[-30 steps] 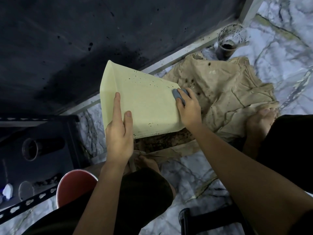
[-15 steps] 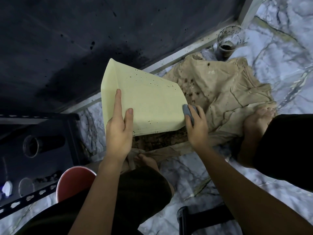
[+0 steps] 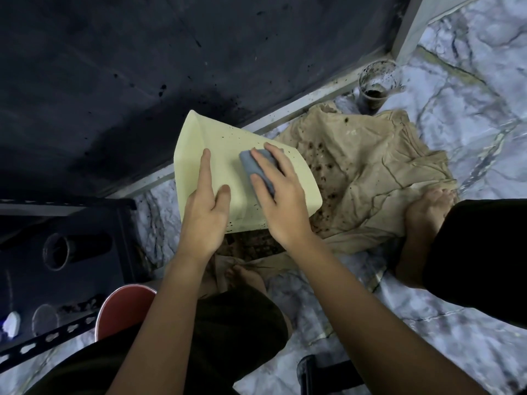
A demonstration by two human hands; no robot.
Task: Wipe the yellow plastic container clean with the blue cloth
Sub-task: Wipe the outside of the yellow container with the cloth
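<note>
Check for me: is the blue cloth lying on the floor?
No, the right hand presses the blue cloth against the yellow plastic container.

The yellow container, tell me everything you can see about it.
The yellow container looks like pale, smooth plastic with flat sides and rounded corners, tilted with one broad side facing up. Dark specks dot its far and near edges. The left hand steadies it while the right hand presses a blue cloth flat on it. It sits above a stained tan sheet.
</note>
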